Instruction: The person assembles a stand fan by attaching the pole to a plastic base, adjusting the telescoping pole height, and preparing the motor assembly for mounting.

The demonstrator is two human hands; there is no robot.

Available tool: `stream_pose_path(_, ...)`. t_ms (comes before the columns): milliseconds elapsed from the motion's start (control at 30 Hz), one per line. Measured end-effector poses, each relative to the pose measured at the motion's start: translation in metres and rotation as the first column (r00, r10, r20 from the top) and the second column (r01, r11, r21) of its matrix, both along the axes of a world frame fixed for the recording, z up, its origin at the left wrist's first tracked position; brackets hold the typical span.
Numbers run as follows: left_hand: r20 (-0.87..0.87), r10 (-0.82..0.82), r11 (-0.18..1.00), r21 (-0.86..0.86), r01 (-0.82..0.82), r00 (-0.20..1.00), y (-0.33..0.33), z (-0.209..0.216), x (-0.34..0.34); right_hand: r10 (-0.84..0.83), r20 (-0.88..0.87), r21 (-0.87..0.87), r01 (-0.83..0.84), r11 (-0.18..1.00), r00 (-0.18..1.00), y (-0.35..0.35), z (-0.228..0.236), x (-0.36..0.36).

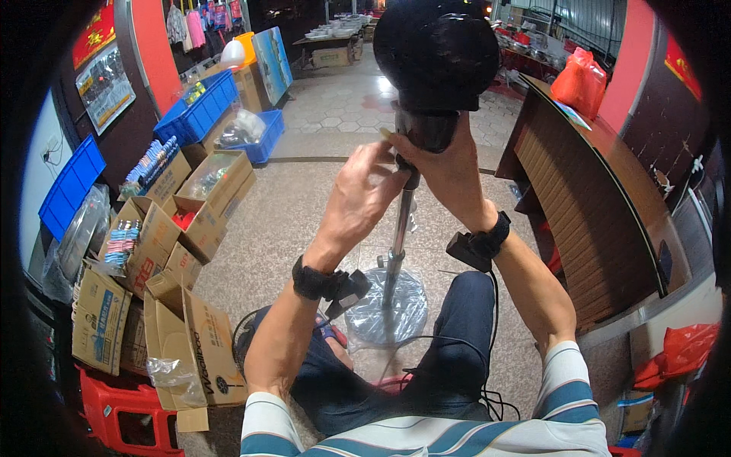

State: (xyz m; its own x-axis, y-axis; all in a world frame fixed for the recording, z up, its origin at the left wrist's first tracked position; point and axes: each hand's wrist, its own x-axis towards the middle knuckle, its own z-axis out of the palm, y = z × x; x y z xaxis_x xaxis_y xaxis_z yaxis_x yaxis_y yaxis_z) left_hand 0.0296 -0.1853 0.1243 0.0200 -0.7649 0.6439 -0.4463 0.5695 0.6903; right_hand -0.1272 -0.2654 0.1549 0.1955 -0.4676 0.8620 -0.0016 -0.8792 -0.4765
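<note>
A tall stand, which looks like a pedestal fan, rises in front of me. Its bulky black round head (435, 57) fills the top centre. Below it, my right hand (448, 164) is closed round the black neck (430, 131), its thumb across the front. My left hand (364, 190) has its fingers curled in at the black collar (411, 178), where the neck meets the pole; its fingertips are partly hidden. The silver pole (405, 221) runs down to a round base (386, 324) wrapped in clear plastic, between my legs.
Open cardboard boxes (186, 335) and blue crates (199, 107) line the left side, with a red stool (129, 411) near me. A curved brown counter (594, 206) bearing a red bag (580, 82) stands right. Black cables (457, 343) trail over my legs.
</note>
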Motion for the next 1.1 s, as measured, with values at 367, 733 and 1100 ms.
stream_pose_path(367,-0.115,-0.005,1.0,0.008,0.006,0.993,-0.037,-0.005,-0.022,0.003,-0.026,0.108,0.0,0.994,1.0,0.004,-0.006,-0.006)
stream_pose_path(733,0.121,0.185,0.982,0.025,-0.189,0.975,-0.043,0.008,-0.041,0.338,0.064,0.468,-0.328,0.821,0.939,-0.024,-0.065,-0.082)
stream_pose_path(1100,0.115,0.2,0.961,0.168,-0.218,0.973,-0.032,0.017,-0.061,0.602,0.224,0.745,-0.533,0.401,0.766,-0.059,-0.162,-0.049)
